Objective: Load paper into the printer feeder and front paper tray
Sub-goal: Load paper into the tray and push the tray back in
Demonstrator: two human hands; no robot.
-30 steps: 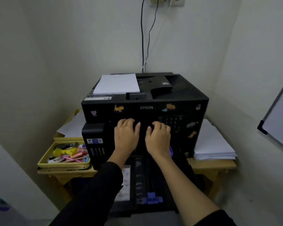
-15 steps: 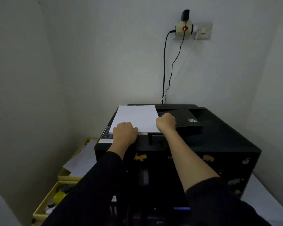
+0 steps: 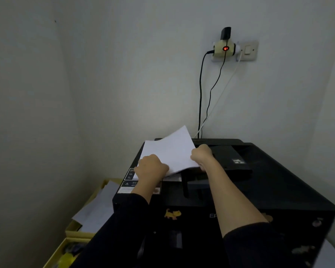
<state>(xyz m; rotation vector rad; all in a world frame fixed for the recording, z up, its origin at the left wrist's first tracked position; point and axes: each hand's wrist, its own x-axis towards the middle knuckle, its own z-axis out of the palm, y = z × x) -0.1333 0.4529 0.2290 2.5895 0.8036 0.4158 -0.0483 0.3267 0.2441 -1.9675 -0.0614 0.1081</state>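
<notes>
A black printer (image 3: 269, 190) with animal stickers fills the lower middle of the head view. A thin stack of white paper (image 3: 168, 149) is lifted off the left of its top, far corner tilted up. My left hand (image 3: 151, 168) grips the stack's near left corner. My right hand (image 3: 202, 154) grips its right edge, beside the raised black feeder cover (image 3: 230, 159). The front paper tray is hidden below my arms.
Yellow trays (image 3: 72, 246) with loose white sheets (image 3: 97, 207) sit low at the left of the printer. Cables (image 3: 201, 105) run from a wall socket adapter (image 3: 223, 48) down behind the printer. Walls close in at left and right.
My hands moved from the printer's front panel up to the paper on top and gripped it. The stack now lifts off the top and my view has tilted upward.
</notes>
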